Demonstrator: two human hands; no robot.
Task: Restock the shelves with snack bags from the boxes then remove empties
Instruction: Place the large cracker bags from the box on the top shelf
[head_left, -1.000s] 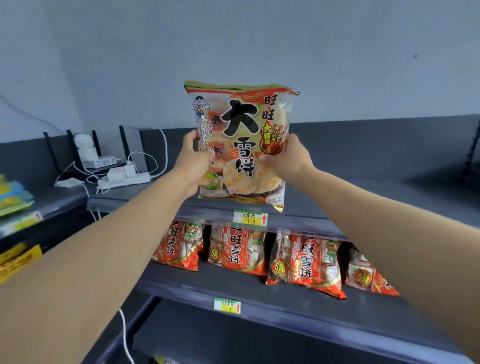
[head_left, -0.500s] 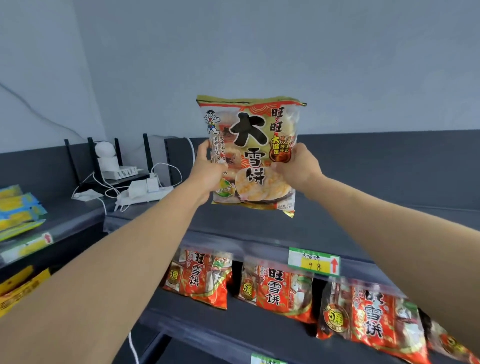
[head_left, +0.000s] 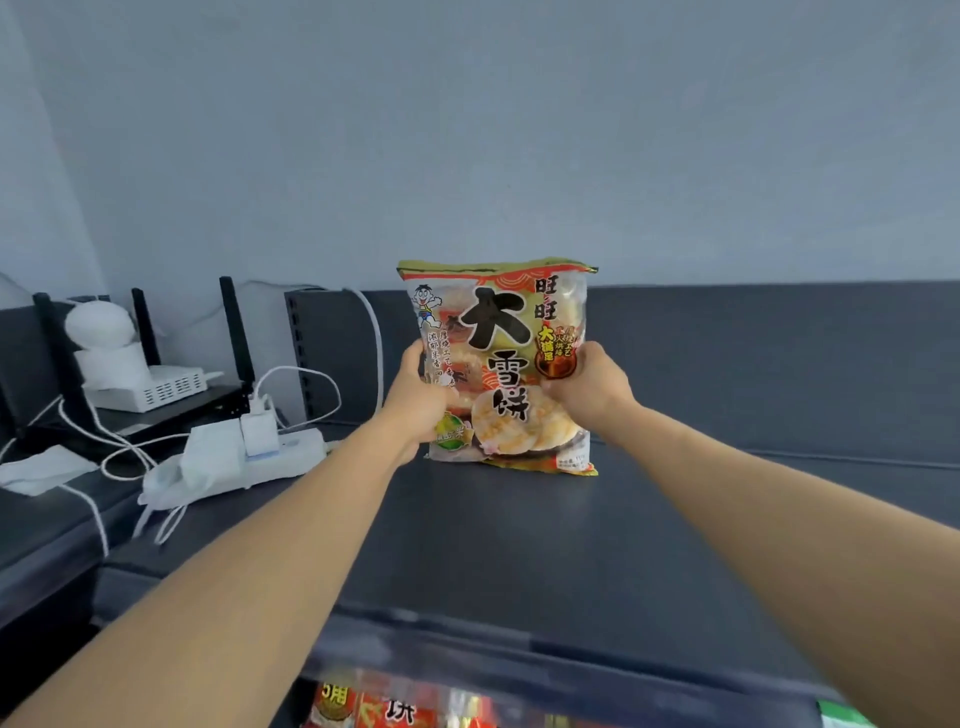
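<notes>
A large snack bag (head_left: 501, 332) with big black characters and rice crackers printed on it stands upright on the dark top shelf (head_left: 519, 545), its bottom edge touching the shelf surface. My left hand (head_left: 421, 400) grips the bag's left edge and my right hand (head_left: 584, 384) grips its right edge, both arms stretched forward. Smaller red snack bags (head_left: 374, 706) show on the shelf below, at the bottom edge of the view.
A white power strip (head_left: 260, 457) with plugs and cables lies on the shelf to the left. Behind it stand a black router with antennas (head_left: 156, 395) and white devices (head_left: 104, 343). A grey wall rises behind the shelf.
Both hands have carried the bag forward and down until it rests on the top shelf. The view has tilted up, so the lower shelf has mostly dropped out of sight.
</notes>
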